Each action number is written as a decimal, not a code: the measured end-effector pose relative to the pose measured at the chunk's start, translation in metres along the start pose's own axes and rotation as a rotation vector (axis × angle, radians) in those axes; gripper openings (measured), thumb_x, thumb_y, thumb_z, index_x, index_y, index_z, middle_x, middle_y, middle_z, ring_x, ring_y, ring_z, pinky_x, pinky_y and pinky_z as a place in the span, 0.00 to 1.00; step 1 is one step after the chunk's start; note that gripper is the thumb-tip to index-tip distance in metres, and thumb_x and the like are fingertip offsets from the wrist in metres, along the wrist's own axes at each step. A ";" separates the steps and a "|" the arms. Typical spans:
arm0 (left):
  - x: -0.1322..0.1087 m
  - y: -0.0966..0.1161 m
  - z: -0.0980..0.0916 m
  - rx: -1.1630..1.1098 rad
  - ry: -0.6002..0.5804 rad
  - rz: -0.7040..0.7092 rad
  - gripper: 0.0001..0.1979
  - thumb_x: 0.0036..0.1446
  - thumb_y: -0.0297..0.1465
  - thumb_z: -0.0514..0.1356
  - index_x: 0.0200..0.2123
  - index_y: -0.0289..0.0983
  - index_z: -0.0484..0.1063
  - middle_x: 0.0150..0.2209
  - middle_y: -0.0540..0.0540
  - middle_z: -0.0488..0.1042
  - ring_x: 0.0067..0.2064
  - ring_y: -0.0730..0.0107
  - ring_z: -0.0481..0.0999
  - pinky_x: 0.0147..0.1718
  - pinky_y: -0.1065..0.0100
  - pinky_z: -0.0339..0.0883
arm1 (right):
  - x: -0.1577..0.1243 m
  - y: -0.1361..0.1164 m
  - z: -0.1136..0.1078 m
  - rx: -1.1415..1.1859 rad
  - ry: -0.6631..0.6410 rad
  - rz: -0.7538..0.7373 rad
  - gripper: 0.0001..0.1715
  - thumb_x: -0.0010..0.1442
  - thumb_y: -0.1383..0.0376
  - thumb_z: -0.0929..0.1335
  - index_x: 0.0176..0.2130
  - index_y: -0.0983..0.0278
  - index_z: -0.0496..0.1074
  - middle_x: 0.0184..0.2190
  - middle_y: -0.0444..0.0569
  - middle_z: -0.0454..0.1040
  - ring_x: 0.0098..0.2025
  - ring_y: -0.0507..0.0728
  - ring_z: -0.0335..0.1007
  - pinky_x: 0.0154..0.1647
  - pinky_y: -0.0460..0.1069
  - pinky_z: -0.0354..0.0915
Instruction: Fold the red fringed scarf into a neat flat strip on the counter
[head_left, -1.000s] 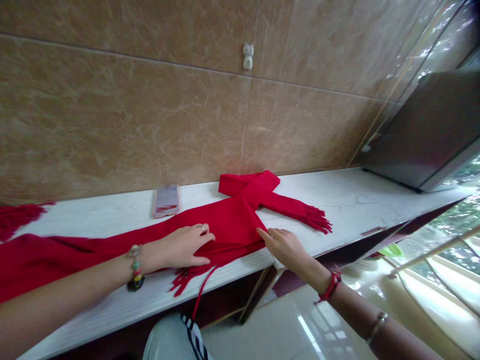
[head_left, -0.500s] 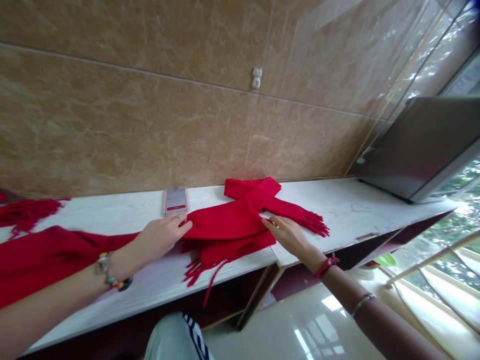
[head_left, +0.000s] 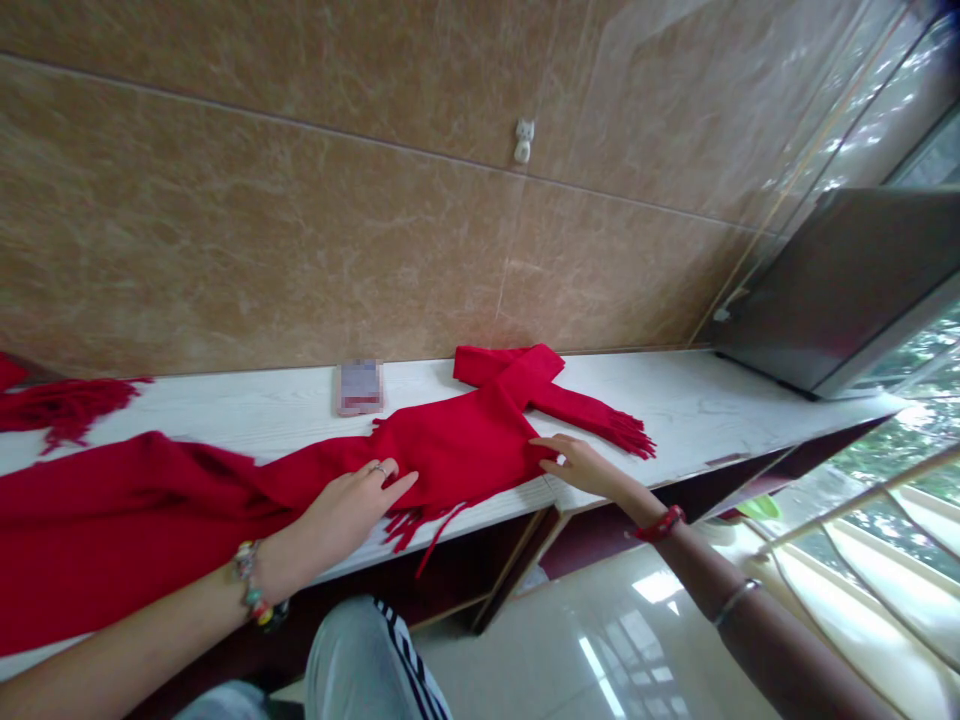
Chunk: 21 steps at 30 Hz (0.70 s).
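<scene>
A red fringed scarf (head_left: 472, 440) lies across the white countertop, its far part crossed over itself and its fringes spread near the front edge and at the right. My left hand (head_left: 349, 515) rests on the cloth with its index finger stretched out; nothing shows gripped in it. At the right edge of the wide folded part, my right hand (head_left: 581, 467) pinches the fabric between thumb and fingers. From under my left forearm a long stretch of red cloth (head_left: 142, 510) runs to the left; whether it is the same piece I cannot tell.
A phone (head_left: 360, 388) lies by the tiled wall. More red fringe (head_left: 82, 405) sits at the far left. A grey box-shaped appliance (head_left: 832, 290) stands at the counter's right end. Open shelves (head_left: 465, 570) are below the white countertop (head_left: 637, 390), and my knee (head_left: 360, 660) is in front.
My left hand has let go of the scarf's left edge and shifted right and toward me onto the cloth. The wide part now lies spread flatter. My right hand keeps its pinch.
</scene>
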<state>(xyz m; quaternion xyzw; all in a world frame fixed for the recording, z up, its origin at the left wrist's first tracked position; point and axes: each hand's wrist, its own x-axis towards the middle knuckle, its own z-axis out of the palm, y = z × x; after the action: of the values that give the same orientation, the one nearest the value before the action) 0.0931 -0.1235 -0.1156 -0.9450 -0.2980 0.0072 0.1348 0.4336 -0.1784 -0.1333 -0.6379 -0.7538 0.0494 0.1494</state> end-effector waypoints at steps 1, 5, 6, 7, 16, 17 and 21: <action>0.002 0.003 -0.001 -0.028 0.042 0.002 0.24 0.56 0.23 0.52 0.56 0.39 0.59 0.52 0.38 0.64 0.51 0.59 0.65 0.46 0.62 0.63 | 0.005 -0.001 -0.003 0.057 -0.034 0.017 0.18 0.58 0.65 0.61 0.47 0.64 0.69 0.38 0.51 0.74 0.35 0.55 0.70 0.36 0.47 0.64; 0.014 0.020 0.008 -0.126 0.182 0.018 0.22 0.59 0.39 0.51 0.57 0.43 0.58 0.58 0.41 0.57 0.58 0.53 0.56 0.51 0.54 0.56 | 0.020 -0.002 -0.002 0.087 -0.056 0.097 0.16 0.60 0.64 0.59 0.42 0.64 0.72 0.35 0.49 0.75 0.33 0.54 0.70 0.35 0.47 0.63; 0.016 0.021 0.013 -0.131 0.188 0.022 0.21 0.60 0.38 0.50 0.57 0.44 0.58 0.58 0.42 0.57 0.58 0.53 0.55 0.52 0.54 0.55 | 0.024 -0.003 0.001 0.059 -0.035 0.105 0.15 0.59 0.66 0.60 0.42 0.64 0.72 0.35 0.50 0.75 0.34 0.55 0.70 0.36 0.47 0.63; 0.018 0.018 0.019 -0.130 0.181 0.034 0.20 0.61 0.35 0.50 0.57 0.44 0.57 0.58 0.43 0.57 0.59 0.55 0.55 0.52 0.54 0.54 | 0.026 -0.006 0.005 0.032 -0.012 0.106 0.15 0.57 0.67 0.61 0.42 0.64 0.72 0.35 0.51 0.75 0.35 0.55 0.70 0.37 0.47 0.63; -0.029 -0.075 0.044 -0.187 0.086 0.039 0.20 0.62 0.29 0.46 0.58 0.41 0.55 0.60 0.44 0.54 0.60 0.64 0.53 0.57 0.60 0.48 | 0.062 -0.082 0.041 -0.024 0.027 -0.015 0.20 0.59 0.67 0.62 0.51 0.65 0.66 0.38 0.54 0.69 0.36 0.54 0.68 0.41 0.47 0.61; -0.034 -0.080 0.042 -0.213 0.081 0.015 0.21 0.62 0.32 0.47 0.59 0.42 0.53 0.61 0.44 0.53 0.60 0.64 0.53 0.56 0.60 0.49 | 0.066 -0.087 0.043 -0.056 0.029 -0.012 0.19 0.59 0.68 0.61 0.51 0.65 0.66 0.38 0.55 0.69 0.35 0.54 0.68 0.41 0.48 0.61; -0.042 -0.093 0.030 -0.242 0.095 0.036 0.27 0.57 0.36 0.55 0.59 0.41 0.53 0.60 0.40 0.54 0.58 0.61 0.56 0.54 0.62 0.53 | 0.078 -0.092 0.037 -0.222 0.079 0.014 0.17 0.57 0.71 0.62 0.46 0.65 0.71 0.44 0.60 0.67 0.42 0.59 0.67 0.44 0.52 0.61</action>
<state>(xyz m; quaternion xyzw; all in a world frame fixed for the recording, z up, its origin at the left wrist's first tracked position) 0.0036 -0.0668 -0.1229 -0.9588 -0.2728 -0.0713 0.0337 0.3250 -0.1141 -0.1314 -0.6571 -0.7438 -0.0588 0.1072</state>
